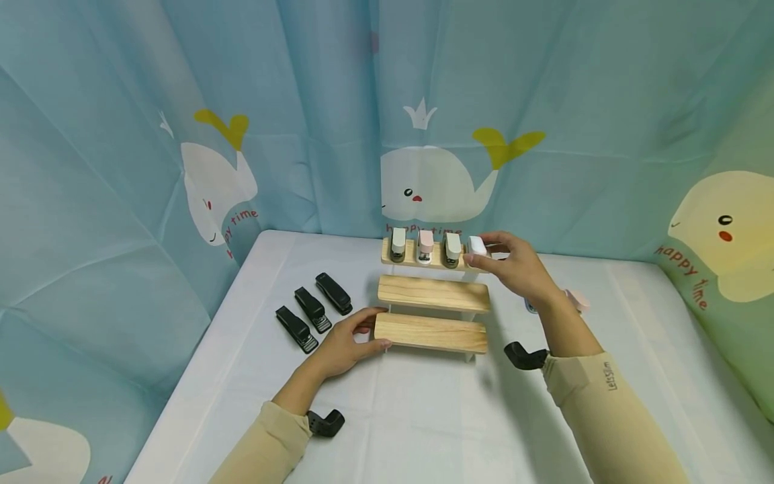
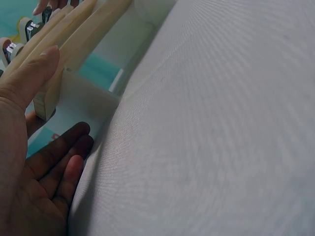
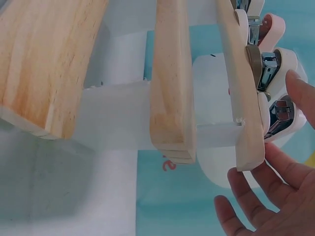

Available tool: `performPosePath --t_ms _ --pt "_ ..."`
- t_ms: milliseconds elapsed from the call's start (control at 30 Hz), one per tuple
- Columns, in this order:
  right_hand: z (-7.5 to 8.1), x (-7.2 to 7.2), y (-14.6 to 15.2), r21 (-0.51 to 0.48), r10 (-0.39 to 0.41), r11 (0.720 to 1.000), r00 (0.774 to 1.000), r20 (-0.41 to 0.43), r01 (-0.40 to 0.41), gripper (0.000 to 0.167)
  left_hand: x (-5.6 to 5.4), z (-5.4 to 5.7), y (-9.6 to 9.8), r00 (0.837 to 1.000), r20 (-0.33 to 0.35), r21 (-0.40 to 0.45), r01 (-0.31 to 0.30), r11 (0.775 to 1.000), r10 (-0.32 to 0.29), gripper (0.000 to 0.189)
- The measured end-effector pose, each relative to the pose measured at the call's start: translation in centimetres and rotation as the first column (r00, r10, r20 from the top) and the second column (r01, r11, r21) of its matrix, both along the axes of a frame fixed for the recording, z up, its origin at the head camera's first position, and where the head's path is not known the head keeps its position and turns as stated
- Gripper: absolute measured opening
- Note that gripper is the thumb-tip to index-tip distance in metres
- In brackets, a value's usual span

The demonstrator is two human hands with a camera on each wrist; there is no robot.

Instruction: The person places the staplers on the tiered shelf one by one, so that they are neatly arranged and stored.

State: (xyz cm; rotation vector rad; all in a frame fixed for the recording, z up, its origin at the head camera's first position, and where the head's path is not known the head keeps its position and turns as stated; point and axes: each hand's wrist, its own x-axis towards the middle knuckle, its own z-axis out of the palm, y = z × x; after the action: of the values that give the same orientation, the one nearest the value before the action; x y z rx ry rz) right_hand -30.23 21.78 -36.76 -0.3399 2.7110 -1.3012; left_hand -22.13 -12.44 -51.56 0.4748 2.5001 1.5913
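Observation:
A three-tier wooden shelf stand (image 1: 433,293) stands on the table. On its top tier, a row of mini staplers runs from a pale green-white one (image 1: 398,245) through a pink one (image 1: 425,246) and another pale one (image 1: 452,249) to a white stapler (image 1: 476,246) at the right end. My right hand (image 1: 514,265) pinches that white stapler, its thumb in front; in the right wrist view other fingers (image 3: 251,196) lie beside the plank's end. My left hand (image 1: 345,344) grips the left end of the lowest plank (image 2: 74,54), thumb on the plank's outer face.
Three black staplers (image 1: 314,309) lie side by side on the white tablecloth (image 1: 417,417), left of the stand. A pink item (image 1: 577,300) and a bluish item (image 1: 530,306) are partly hidden by my right forearm. A whale-print curtain (image 1: 338,134) hangs behind the table.

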Motion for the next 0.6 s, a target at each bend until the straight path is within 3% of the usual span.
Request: performPosePath --t_ms 600 --pt "-0.41 0.1 0.23 -0.007 0.007 1.0 1.0 -0.003 -0.007 0.077 -0.08 -0.09 0.0 1.0 -0.002 0.0 0.004 1.0 -0.004 0.062"
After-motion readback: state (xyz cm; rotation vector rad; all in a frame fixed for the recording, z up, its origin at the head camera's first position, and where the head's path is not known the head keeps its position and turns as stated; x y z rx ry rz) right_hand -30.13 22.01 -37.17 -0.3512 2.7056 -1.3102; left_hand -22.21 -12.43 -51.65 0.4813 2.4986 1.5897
